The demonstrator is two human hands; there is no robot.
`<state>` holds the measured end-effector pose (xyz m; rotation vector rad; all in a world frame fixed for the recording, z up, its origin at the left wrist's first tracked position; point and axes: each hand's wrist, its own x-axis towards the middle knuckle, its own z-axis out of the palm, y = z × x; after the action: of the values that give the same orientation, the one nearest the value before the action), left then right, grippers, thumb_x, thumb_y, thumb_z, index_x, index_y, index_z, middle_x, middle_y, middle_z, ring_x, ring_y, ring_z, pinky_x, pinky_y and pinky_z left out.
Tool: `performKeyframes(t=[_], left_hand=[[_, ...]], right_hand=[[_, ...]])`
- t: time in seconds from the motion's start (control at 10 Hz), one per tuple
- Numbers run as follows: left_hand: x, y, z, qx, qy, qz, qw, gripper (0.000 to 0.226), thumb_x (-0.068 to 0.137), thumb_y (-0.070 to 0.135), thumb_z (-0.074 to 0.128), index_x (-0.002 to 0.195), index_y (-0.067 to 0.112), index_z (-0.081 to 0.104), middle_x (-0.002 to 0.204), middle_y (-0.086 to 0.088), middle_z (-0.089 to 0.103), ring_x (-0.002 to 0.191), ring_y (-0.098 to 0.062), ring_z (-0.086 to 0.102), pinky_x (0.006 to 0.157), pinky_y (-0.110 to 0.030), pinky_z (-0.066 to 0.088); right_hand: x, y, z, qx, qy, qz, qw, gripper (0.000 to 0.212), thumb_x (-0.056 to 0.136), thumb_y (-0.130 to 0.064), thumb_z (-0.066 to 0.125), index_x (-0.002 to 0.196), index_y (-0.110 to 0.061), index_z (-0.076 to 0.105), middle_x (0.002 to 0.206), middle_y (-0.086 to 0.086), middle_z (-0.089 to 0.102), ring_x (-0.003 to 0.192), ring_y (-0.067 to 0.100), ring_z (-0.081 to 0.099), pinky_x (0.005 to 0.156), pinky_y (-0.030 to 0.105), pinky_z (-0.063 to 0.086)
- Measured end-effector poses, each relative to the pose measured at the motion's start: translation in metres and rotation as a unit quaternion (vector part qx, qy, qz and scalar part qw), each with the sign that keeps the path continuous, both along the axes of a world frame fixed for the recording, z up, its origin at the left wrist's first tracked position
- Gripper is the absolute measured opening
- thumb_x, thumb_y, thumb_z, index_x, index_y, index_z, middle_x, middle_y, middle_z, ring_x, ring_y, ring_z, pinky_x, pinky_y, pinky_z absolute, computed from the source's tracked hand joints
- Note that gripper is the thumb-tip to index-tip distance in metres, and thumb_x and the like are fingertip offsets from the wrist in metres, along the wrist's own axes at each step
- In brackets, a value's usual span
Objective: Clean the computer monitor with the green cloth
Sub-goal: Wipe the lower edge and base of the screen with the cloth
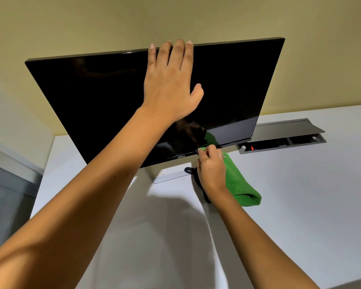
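- While the left hand (169,86) lies flat and spread on the monitor (104,97), fingers over its top edge, it could leave smudges.
- If it pushes hard, the monitor could tip back.
- Pinched by the right hand (212,170) at the bottom edge, the green cloth (240,184) trails onto the desk (300,205) and could slip.

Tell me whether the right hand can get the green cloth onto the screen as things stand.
Probably yes: the right hand already grips the green cloth at the monitor bottom edge; the left hand covers only the upper middle.

Dark monitor (96,97) tilted back — green cloth (238,180) at its bottom edge.
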<state>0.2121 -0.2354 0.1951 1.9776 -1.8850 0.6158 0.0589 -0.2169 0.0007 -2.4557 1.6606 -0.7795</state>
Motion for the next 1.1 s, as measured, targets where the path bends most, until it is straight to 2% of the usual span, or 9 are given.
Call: performKeyframes(t=[0.1,0.3,0.4,0.5,0.6,0.8,0.9,1.0,1.1], left_hand=[[0.0,0.0,0.0,-0.001,0.002,0.001,1.0,0.077,0.083,0.047,0.039,0.146,0.004,0.028,0.147,-0.013,0.036,0.135,-0.034,0.031,0.114,-0.053,0.01],[-0.002,0.002,-0.001,-0.002,-0.004,0.003,1.0,0.078,0.083,0.048,0.038,0.146,0.004,0.028,0.147,-0.013,0.036,0.135,-0.033,0.031,0.114,-0.053,0.009],[-0.003,0.003,-0.001,-0.002,-0.006,0.004,1.0,0.078,0.083,0.048,0.038,0.146,0.004,0.028,0.147,-0.013,0.036,0.135,-0.033,0.031,0.114,-0.053,0.009],[-0.001,0.002,-0.001,-0.003,-0.004,0.002,1.0,0.077,0.083,0.047,0.038,0.146,0.004,0.028,0.147,-0.013,0.036,0.135,-0.034,0.031,0.114,-0.053,0.01],[-0.001,0.002,0.001,0.002,-0.002,0.0,1.0,0.077,0.083,0.047,0.038,0.146,0.004,0.027,0.147,-0.013,0.035,0.136,-0.033,0.03,0.114,-0.052,0.009],[-0.001,0.0,-0.001,0.004,-0.004,0.004,1.0,0.077,0.084,0.048,0.038,0.146,0.004,0.026,0.147,-0.012,0.034,0.136,-0.033,0.03,0.115,-0.052,0.008],[-0.001,0.0,-0.001,0.001,-0.004,0.005,1.0,0.077,0.083,0.048,0.038,0.146,0.004,0.027,0.147,-0.012,0.035,0.136,-0.033,0.03,0.115,-0.052,0.009],[-0.001,0.0,-0.001,0.001,-0.005,0.005,1.0,0.077,0.083,0.048,0.038,0.146,0.004,0.027,0.147,-0.012,0.035,0.136,-0.033,0.03,0.115,-0.052,0.008],[-0.001,0.0,-0.001,-0.002,-0.004,0.005,1.0,0.077,0.083,0.048,0.037,0.146,0.004,0.027,0.147,-0.012,0.035,0.135,-0.033,0.03,0.115,-0.052,0.008]], right_hand=[[0.0,0.001,0.002,-0.022,0.038,0.013,0.999,0.024,0.064,0.011,0.07,0.086,0.004,0.062,0.082,0.015,0.054,0.071,0.033,0.051,0.046,0.027,0.031],[0.017,0.008,0.009,-0.022,0.075,0.052,0.996,0.032,0.051,0.01,0.077,0.074,0.001,0.058,0.077,0.014,0.053,0.065,0.031,0.051,0.046,0.025,0.024],[0.031,0.013,0.008,-0.005,0.072,0.082,0.994,0.015,0.074,0.007,0.064,0.086,0.001,0.058,0.09,0.016,0.053,0.078,0.033,0.05,0.053,0.031,0.033],[0.033,0.02,0.0,0.055,0.085,0.131,0.986,0.012,0.09,-0.006,0.05,0.098,-0.003,0.059,0.099,0.012,0.051,0.088,0.029,0.047,0.065,0.036,0.044],[0.024,0.031,-0.009,0.049,0.013,0.138,0.989,0.012,0.087,-0.015,0.057,0.089,-0.004,0.062,0.088,0.005,0.05,0.08,0.02,0.041,0.059,0.038,0.044],[-0.003,0.007,-0.002,-0.034,-0.076,0.008,0.996,0.018,0.082,-0.002,0.058,0.098,0.001,0.067,0.082,0.011,0.054,0.074,0.031,0.052,0.065,0.034,0.039],[-0.006,-0.001,0.006,-0.009,-0.075,-0.007,0.997,0.015,0.077,0.005,0.067,0.09,-0.001,0.064,0.079,0.008,0.053,0.073,0.031,0.05,0.061,0.037,0.043],[-0.008,-0.005,0.008,-0.081,0.096,0.083,0.989,0.033,0.055,0.012,0.078,0.085,0.004,0.065,0.079,0.012,0.056,0.065,0.03,0.051,0.047,0.029,0.038],[-0.011,-0.008,0.013,-0.097,0.154,0.133,0.974,0.027,0.053,0.012,0.077,0.074,0.003,0.062,0.077,0.012,0.055,0.062,0.029,0.05,0.044,0.029,0.033]])
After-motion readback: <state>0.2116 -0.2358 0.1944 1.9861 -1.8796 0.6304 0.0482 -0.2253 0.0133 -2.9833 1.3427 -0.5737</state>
